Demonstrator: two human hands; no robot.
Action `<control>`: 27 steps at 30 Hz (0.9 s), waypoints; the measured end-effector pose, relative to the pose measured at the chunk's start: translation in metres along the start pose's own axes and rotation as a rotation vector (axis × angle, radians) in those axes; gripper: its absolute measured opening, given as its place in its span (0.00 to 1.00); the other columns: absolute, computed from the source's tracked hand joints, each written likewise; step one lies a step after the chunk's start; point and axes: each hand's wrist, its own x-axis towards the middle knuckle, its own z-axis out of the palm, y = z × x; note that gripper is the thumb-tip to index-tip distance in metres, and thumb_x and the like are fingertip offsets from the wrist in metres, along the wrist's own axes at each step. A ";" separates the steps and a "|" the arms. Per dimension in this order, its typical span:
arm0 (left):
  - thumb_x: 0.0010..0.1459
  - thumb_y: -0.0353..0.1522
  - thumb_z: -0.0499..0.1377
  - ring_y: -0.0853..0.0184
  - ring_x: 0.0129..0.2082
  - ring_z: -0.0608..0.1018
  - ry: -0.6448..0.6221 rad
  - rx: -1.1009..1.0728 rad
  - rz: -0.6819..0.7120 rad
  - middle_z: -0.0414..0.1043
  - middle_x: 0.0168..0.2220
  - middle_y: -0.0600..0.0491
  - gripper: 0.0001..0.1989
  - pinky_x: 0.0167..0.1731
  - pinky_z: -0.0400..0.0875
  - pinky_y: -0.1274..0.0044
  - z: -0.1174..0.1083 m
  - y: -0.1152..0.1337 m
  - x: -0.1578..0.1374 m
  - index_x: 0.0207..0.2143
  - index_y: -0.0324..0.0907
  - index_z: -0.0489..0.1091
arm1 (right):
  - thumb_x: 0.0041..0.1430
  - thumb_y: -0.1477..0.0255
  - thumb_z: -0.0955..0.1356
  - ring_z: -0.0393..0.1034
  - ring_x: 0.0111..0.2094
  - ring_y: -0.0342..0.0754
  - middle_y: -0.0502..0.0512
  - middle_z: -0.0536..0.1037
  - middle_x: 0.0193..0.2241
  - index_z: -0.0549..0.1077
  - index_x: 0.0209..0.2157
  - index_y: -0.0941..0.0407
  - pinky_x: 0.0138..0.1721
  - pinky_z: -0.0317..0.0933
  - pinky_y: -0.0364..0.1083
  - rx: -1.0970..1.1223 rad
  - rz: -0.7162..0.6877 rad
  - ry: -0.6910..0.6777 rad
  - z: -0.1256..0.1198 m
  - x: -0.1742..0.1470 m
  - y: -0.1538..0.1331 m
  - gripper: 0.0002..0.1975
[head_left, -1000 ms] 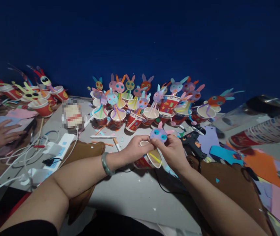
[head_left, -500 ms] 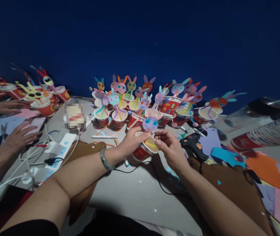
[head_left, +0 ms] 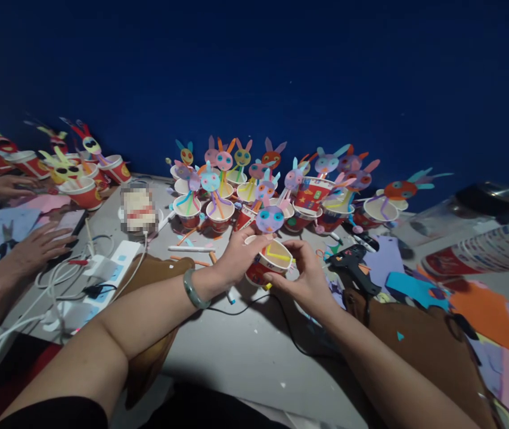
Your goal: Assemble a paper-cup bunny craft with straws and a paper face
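Observation:
Between my hands is a red-and-white paper cup (head_left: pixel 258 273) with yellow strips inside and at its side. A purple paper rabbit face (head_left: pixel 270 220) with blue eyes rises from its far rim. My left hand (head_left: pixel 238 257) grips the cup's left side, with the thumb over the rim. My right hand (head_left: pixel 304 275) curves round the right side, thumb low on the front wall and fingers at the rim. Just behind stand several finished cups, among them one with a light blue rabbit face (head_left: pixel 210 182). Part of the held cup is hidden by my fingers.
A black glue gun (head_left: pixel 353 266) lies to the right, its cord crossing the table. Coloured paper (head_left: pixel 482 307) and a stack of cups (head_left: pixel 482 245) are farther right. On the left are a power strip (head_left: pixel 114 280), scissors (head_left: pixel 8 244) and another person's hand (head_left: pixel 42 247).
My right hand has shifted from the rim near the paper face down round the cup's right side. The cup has turned and tilted slightly, and yellow strips now show outside it.

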 end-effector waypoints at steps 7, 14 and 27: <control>0.47 0.43 0.69 0.69 0.30 0.76 -0.033 -0.044 -0.052 0.74 0.28 0.53 0.20 0.33 0.69 0.78 0.003 0.004 -0.002 0.34 0.36 0.74 | 0.47 0.61 0.76 0.72 0.36 0.50 0.53 0.76 0.36 0.70 0.41 0.53 0.39 0.67 0.49 -0.020 -0.068 0.037 -0.005 0.001 -0.003 0.21; 0.43 0.41 0.73 0.65 0.40 0.79 -0.188 -0.064 -0.030 0.76 0.41 0.50 0.34 0.44 0.72 0.73 0.001 0.004 -0.007 0.51 0.40 0.67 | 0.50 0.61 0.75 0.71 0.34 0.49 0.52 0.76 0.34 0.70 0.41 0.53 0.35 0.66 0.47 -0.124 -0.133 0.149 -0.013 0.000 -0.006 0.19; 0.36 0.38 0.76 0.56 0.52 0.75 -0.270 0.251 0.142 0.73 0.51 0.43 0.42 0.56 0.68 0.65 0.000 -0.006 -0.005 0.52 0.38 0.65 | 0.54 0.62 0.72 0.74 0.43 0.56 0.62 0.77 0.44 0.68 0.51 0.54 0.42 0.68 0.52 -0.415 -0.426 0.107 -0.017 0.002 0.006 0.24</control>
